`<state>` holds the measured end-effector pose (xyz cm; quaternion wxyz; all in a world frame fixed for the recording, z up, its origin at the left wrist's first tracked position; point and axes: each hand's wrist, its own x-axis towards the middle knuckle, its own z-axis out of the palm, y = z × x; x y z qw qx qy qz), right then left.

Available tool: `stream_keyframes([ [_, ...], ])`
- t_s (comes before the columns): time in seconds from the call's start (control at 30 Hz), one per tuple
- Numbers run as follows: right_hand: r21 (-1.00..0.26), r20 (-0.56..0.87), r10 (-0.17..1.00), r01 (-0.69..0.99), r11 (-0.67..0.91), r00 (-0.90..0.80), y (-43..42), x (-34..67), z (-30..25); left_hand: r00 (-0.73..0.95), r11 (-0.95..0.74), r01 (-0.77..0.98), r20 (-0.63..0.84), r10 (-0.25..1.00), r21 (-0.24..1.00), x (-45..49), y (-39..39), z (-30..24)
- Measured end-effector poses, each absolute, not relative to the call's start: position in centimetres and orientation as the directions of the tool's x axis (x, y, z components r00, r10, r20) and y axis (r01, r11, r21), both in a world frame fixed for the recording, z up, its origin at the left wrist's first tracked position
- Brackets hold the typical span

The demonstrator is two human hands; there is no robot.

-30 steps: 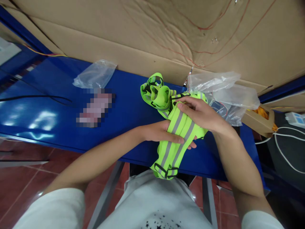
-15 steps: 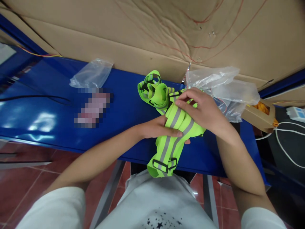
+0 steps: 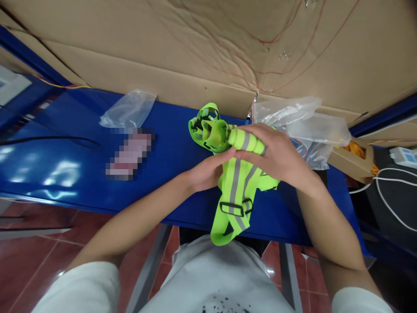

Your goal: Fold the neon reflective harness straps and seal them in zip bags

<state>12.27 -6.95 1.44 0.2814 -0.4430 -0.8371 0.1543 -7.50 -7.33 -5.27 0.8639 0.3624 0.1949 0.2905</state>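
Over the bench (image 3: 169, 152), the vest (image 3: 235, 184) is clasped in the grip of the right hand (image 3: 276, 156) and pinched by the left hand (image 3: 203, 171)

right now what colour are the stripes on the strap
Silver-grey, on the neon yellow-green strap, seen best in the head view.

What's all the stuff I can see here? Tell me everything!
reflective straps: one bunch, neon green with grey stripes, in both hands, hanging over the table edge
plastic bags: one at left, a pile at right, clear, on the table
table: one, blue
cardboard sheet: one, brown, behind the table
small box: one, brown, far right
cables: white, far right
left hand: one, gripping the straps
right hand: one, holding the rolled end
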Motion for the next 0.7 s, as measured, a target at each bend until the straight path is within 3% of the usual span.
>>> stream_keyframes([
  [0.13,-0.499,0.453,0.859,0.731,0.466,-0.238,-7.3,14.0,3.7,0.568,0.346,-0.391,-0.072,0.820,0.853,-6.6,-7.3,-5.6],
  [0.23,-0.477,0.476,0.858,0.762,0.438,-0.196,-7.7,14.7,4.7,0.502,0.219,-0.303,-0.040,0.864,0.927,-6.3,-7.2,-5.9],
  [0.47,-0.471,0.477,0.839,0.731,0.494,-0.259,-7.9,15.6,5.6,0.568,0.325,-0.243,-0.137,0.812,0.914,-6.6,-7.3,-5.6],
  [0.7,-0.597,0.387,0.848,0.603,0.530,-0.362,-7.5,17.8,6.2,0.714,0.281,-0.287,0.009,0.700,0.916,-7.5,-7.2,-5.2],
])
